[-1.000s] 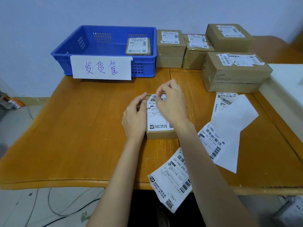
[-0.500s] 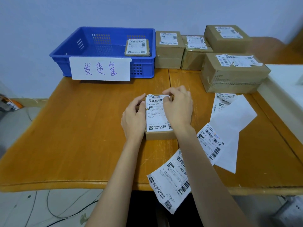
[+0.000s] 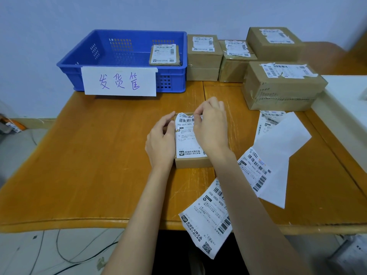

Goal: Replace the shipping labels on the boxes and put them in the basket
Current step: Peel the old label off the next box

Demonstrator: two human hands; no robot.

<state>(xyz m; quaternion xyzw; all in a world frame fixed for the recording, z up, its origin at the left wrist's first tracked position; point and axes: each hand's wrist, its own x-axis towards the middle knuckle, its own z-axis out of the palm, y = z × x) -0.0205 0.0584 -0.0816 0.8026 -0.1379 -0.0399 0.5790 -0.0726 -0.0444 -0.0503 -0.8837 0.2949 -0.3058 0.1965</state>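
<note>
A wooden worktop (image 3: 99,155) stands against a pale wall. At its middle lies a small box (image 3: 193,162). The left hand (image 3: 161,143) clasps the box's left side; the right hand (image 3: 211,126) pinches the top edge of its label (image 3: 185,139). A blue basket (image 3: 127,62) at the back holds one labelled box (image 3: 164,55).

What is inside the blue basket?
One small brown box with a white label on top sits in the blue basket, at its right end. The near wall hides part of the floor.
</note>
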